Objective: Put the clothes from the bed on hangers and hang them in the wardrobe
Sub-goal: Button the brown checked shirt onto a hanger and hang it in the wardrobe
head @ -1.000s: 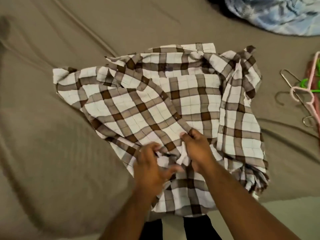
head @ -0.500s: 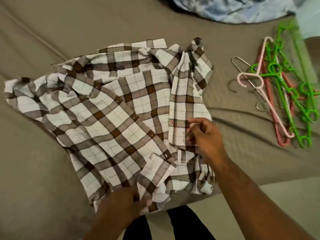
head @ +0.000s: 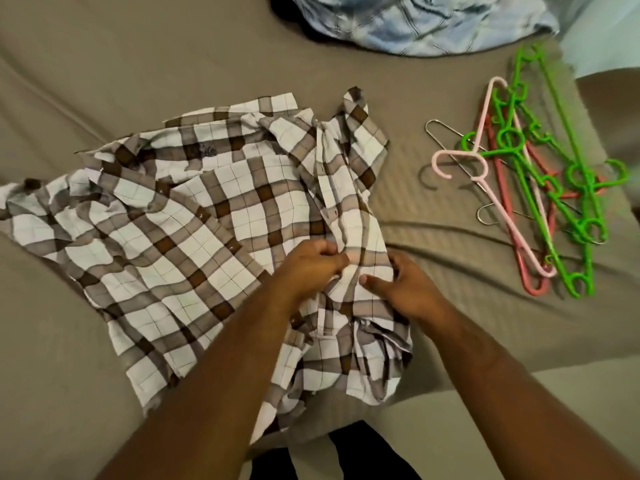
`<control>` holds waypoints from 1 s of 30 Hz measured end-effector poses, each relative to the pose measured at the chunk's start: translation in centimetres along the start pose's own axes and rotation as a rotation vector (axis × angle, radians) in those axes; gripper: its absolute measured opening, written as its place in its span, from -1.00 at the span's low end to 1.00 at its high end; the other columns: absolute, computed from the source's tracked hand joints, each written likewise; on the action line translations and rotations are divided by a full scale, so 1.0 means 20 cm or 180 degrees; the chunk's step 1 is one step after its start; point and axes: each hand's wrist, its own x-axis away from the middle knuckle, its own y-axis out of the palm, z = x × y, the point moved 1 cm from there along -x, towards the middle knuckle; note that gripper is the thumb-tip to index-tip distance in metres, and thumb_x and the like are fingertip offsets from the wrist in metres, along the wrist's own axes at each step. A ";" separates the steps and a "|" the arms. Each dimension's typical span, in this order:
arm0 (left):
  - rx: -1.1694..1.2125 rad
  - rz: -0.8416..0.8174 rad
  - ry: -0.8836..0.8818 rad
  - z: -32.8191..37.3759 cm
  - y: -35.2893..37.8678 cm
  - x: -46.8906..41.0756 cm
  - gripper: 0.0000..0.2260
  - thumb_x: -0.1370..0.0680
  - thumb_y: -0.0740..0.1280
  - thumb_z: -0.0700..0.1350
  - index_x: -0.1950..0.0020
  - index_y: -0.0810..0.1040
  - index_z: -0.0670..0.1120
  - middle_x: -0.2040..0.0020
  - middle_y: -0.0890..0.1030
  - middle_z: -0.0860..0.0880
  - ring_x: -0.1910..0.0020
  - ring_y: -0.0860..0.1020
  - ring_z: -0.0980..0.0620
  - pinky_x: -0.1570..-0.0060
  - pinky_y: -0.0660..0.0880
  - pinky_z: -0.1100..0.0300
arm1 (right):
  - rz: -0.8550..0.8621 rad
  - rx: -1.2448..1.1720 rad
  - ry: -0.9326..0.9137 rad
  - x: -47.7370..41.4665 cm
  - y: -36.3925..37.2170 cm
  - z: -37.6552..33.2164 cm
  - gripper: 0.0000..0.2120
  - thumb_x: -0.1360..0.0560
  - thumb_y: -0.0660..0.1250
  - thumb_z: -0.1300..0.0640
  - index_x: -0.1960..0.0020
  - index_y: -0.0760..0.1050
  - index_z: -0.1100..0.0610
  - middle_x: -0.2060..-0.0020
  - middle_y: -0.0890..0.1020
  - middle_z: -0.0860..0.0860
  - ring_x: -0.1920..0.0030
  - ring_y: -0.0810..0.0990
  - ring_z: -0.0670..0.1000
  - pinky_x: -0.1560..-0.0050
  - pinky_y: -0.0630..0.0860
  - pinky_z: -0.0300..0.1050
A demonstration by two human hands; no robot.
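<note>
Where the plaid shirt [head: 194, 237] lies rumpled across the taupe bed [head: 104, 81], both hands meet at its near right part, on the button strip. The left hand [head: 308, 268] has a narrow grip, fingertips pinching a fold of the thin woven cloth; the right hand [head: 405, 285] holds the same strip from the other side, thumb pressed flat on it. The shirt is soft cotton-like fabric, white squares crossed by brown and grey bands, with small buttons along one edge. Right of the shirt, well apart from it, a tangle of hangers [head: 540, 188] rests on the ribbed cover: slim green, pink and red plastic, plus bent wire. Beyond the shirt lies a crumpled pale blue garment [head: 433, 22].
</note>
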 end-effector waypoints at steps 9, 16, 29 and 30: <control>-0.0285 -0.0617 -0.0003 -0.20 -0.26 0.17 -0.65 -0.50 0.42 0.21 -0.24 0.54 0.15 -0.09 0.67 0.11 0.06 0.64 0.10 0.22 0.51 0.24 | 0.0847 0.0014 -0.0170 -0.02 -0.03 -0.08 -0.84 -0.55 0.37 0.06 -0.12 0.60 -0.03 0.04 0.69 -0.04 0.04 0.66 -0.03 -0.06 0.60 0.03; 0.0207 -0.0121 0.0891 -0.26 -0.10 0.16 -0.89 -0.68 0.23 0.06 -0.14 0.43 0.05 0.22 0.68 -0.05 0.34 0.64 -0.01 0.30 0.53 0.08 | 0.0357 0.0127 -0.1124 0.22 0.12 -0.20 -0.53 -0.41 0.50 -0.20 -0.24 0.46 -0.13 -0.01 0.58 -0.14 0.02 0.58 -0.17 0.05 0.51 -0.34; -0.0022 0.1928 0.0203 -0.55 -0.13 0.26 -0.86 -0.66 0.26 0.06 -0.03 0.51 0.02 0.23 0.58 0.12 0.19 0.60 0.08 0.36 0.41 0.26 | 0.1815 -0.0368 -0.0590 0.17 0.07 -0.19 -0.78 -0.56 0.40 -0.03 -0.19 0.51 -0.10 -0.07 0.60 -0.03 0.07 0.61 -0.12 0.05 0.61 -0.13; -0.0138 0.1886 0.0167 -0.58 -0.12 0.28 -0.82 -0.65 0.27 0.10 0.01 0.51 0.01 0.24 0.57 0.14 0.19 0.59 0.11 0.34 0.42 0.27 | 0.2056 -0.0398 -0.0713 0.23 0.08 -0.21 -0.85 -0.56 0.40 -0.02 -0.11 0.53 -0.05 0.02 0.61 -0.02 0.14 0.58 -0.13 0.09 0.58 -0.16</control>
